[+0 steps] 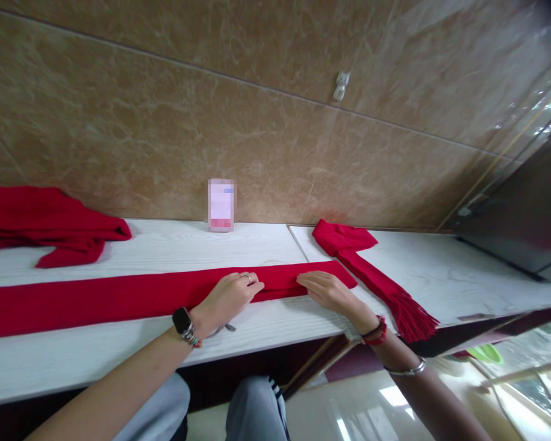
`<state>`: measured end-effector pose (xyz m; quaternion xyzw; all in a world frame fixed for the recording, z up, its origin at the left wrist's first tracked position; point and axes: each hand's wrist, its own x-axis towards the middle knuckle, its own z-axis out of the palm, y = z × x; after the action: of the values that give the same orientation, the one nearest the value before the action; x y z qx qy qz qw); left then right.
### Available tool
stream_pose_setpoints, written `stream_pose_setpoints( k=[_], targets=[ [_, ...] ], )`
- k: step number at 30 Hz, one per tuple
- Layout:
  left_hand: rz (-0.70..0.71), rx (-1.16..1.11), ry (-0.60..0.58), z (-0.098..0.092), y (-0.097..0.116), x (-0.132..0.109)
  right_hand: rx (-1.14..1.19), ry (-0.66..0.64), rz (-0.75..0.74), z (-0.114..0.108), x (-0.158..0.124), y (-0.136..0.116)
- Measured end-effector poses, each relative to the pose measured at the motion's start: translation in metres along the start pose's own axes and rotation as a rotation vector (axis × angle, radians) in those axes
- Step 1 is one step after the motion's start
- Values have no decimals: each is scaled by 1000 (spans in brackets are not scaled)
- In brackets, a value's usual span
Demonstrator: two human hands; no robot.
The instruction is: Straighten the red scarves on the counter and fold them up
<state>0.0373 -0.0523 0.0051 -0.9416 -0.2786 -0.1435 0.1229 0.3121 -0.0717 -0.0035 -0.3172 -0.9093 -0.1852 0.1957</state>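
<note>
- Head view: I've got a long strip of red fabric lying lengthwise along the white counter, running out of my picture on the left, its other end just past the right hand.
- Left hand is on the strip, fingers curled and thumb pointing right. Can't tell from my feed if it's pinching cloth or just resting there.
- Right hand lies over the strip near that right end, fingers close together, tips pointing left. Thumb's hidden, so no clue about a pinch.
- Between the hands I see a dark crease along the lower part of the cloth.
- Smartwatch on the left wrist, red bracelet on the right.
- Fringed red scarf sits just beyond the strip's right end, tassels toward the counter's front edge. A red fabric heap is back left.
- Some blurred-out upright panel leans by the brown wall.
</note>
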Motion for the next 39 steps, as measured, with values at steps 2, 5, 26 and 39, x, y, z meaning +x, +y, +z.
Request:
stream_pose_setpoints(
  k=[2, 5, 26, 39],
  targets=[
    [2, -3, 4, 1, -1, 0, -13, 10, 1, -1, 0, 0],
    [21, 11, 17, 1, -1, -1, -8, 4, -28, -1, 1, 1],
    [72, -266, -41, 5, -2, -4, 249, 48, 18, 4, -11, 0],
    [67, -428, -71, -3, -3, -4, 560, -55, 152, 1, -15, 2]
  ],
)
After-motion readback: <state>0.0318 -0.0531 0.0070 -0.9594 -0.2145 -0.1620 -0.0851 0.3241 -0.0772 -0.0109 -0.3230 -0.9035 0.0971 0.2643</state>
